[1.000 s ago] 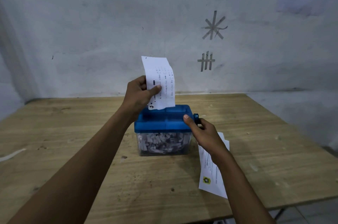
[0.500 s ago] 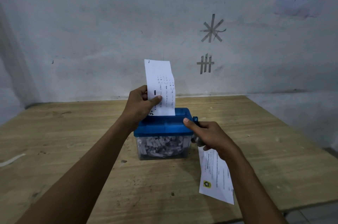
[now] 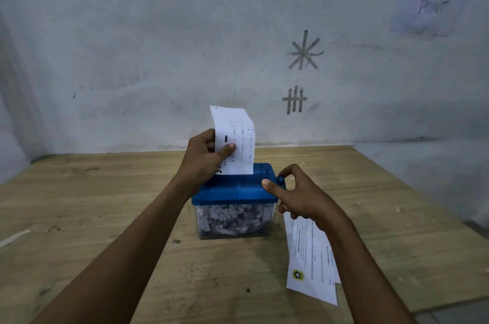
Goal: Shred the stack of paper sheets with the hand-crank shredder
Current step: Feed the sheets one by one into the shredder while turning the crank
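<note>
Evidently the crank (image 3: 280,180) had come round, my right hand (image 3: 304,199) pinching it, my left hand (image 3: 203,156) gripping 1 sheet (image 3: 235,133) — shorter now above the shredder (image 3: 235,191); the stack (image 3: 312,265) waited on the desk (image 3: 105,204).

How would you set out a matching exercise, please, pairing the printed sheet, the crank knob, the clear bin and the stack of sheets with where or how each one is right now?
Things
1. printed sheet
2. crank knob
3. clear bin
4. stack of sheets

States
A. flat on the table, right of the bin
B. full of paper shreds
C. upright in the blue lid's slot, pinched by the left hand
D. gripped by the right hand

Pairs: 1-C, 2-D, 3-B, 4-A
</note>
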`<state>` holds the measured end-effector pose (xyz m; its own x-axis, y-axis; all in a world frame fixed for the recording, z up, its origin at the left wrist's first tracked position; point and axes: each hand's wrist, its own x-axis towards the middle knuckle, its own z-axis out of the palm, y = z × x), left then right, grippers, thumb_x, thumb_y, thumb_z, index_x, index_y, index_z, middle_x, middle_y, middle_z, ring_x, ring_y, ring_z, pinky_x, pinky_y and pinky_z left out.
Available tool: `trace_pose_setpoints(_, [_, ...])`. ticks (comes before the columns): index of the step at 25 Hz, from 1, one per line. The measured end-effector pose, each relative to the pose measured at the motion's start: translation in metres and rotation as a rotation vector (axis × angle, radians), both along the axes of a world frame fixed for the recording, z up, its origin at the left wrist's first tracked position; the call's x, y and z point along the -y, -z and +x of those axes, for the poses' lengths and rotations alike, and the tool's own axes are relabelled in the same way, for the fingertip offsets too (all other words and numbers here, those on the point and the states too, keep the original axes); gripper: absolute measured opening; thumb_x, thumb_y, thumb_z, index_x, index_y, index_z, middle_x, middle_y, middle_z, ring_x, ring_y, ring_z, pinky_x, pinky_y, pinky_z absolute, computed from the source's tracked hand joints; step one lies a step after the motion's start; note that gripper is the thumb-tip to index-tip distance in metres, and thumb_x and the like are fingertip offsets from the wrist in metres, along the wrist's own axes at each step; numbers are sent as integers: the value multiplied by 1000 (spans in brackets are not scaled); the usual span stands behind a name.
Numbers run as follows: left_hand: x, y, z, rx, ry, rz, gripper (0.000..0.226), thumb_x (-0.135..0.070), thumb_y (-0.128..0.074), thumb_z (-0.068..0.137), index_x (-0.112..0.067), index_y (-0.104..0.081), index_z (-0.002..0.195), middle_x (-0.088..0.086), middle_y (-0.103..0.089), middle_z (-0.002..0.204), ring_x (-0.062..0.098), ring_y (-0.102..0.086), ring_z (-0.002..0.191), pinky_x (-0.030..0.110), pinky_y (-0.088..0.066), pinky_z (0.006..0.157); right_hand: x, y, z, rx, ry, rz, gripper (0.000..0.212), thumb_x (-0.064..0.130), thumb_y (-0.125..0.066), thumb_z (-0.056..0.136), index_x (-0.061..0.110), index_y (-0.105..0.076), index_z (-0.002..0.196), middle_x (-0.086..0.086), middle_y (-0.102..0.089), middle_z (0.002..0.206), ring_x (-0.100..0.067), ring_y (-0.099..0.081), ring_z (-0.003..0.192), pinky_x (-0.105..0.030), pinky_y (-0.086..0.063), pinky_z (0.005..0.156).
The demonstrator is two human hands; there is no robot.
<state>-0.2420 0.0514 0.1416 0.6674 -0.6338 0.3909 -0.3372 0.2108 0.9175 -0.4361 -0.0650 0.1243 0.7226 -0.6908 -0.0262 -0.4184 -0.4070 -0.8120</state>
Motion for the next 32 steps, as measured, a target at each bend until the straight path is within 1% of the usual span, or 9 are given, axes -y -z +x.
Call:
trace_pose_setpoints(5, [-2,2,1,24,13,36,29,-14,-73,91,-20,-64,118,-15,-71,102,3,-73,89,20,-59,72,5,-3,2,26,4,-11,50,62,-66,86,25,-51,116,1,-65,88,-4,-60,57,-20,-43,51])
trace_pose_setpoints(10, [-3,9,0,20,-32,36,26,-14,-72,92,-22,-63,116,-15,-71,100,1,-72,90,21,-59,71,12,-9,13,-87,2,-265,49,64,-62,87,19,-68,107,1,-67,102,-17,-66,90,-34,-52,72])
trace_pose_setpoints(13, [-4,11,0,65,-48,59,27,-15,-71,93,-21,-62,117,-18,-69,99,-6,-70,86,17,-57,70,25,-28,29,-343,-20,-523,57,61,-44,98,9,-67,94,-2,-66,78,-18,-63,71,-37,-52,73])
trace_pose_setpoints(16, [-3,14,2,107,-63,87,30,-17,-70,94,-19,-62,123,-14,-68,105,-5,-68,88,14,-56,71,37,-59,46,-518,-111,-392,65,62,-39,100,5,-69,103,-1,-54,63,-11,-40,49,-29,-42,59])
trace_pose_setpoints(18, [-3,16,2,94,-75,75,30,-18,-70,95,-18,-63,123,-13,-69,106,-4,-69,90,14,-56,72,42,-66,45,-527,-166,-289,69,70,-46,93,7,-72,104,0,-59,66,-10,-42,48,-25,-40,52])
trace_pose_setpoints(20, [-3,18,2,101,-82,70,28,-18,-70,95,-18,-64,122,-13,-71,105,-5,-70,90,15,-56,73,49,-54,27,-356,-247,-175,66,72,-57,85,13,-72,109,3,-71,88,-9,-64,68,-25,-53,58])
trace_pose_setpoints(22, [-2,19,2,107,-79,67,26,-18,-69,95,-20,-64,121,-16,-70,103,-6,-69,91,15,-56,73,53,-27,4,10,-348,-64,49,56,-65,86,19,-72,117,1,-73,109,-15,-70,97,-30,-61,80])
trace_pose_setpoints(25, [0,18,4,108,-83,77,24,-21,-70,95,-26,-63,118,-24,-68,100,-7,-69,91,16,-57,73,58,1,-5,420,-312,53,34,36,-63,89,10,-77,106,-9,-76,103,-26,-71,100,-35,-60,84])
trace_pose_setpoints(32, [0,18,6,116,-80,108,30,-19,-72,93,-15,-64,122,-9,-71,117,8,-71,101,25,-61,80,61,-11,34,363,-71,78,47,44,-59,97,1,-67,78,-12,-71,70,-24,-69,60,-27,-44,42])
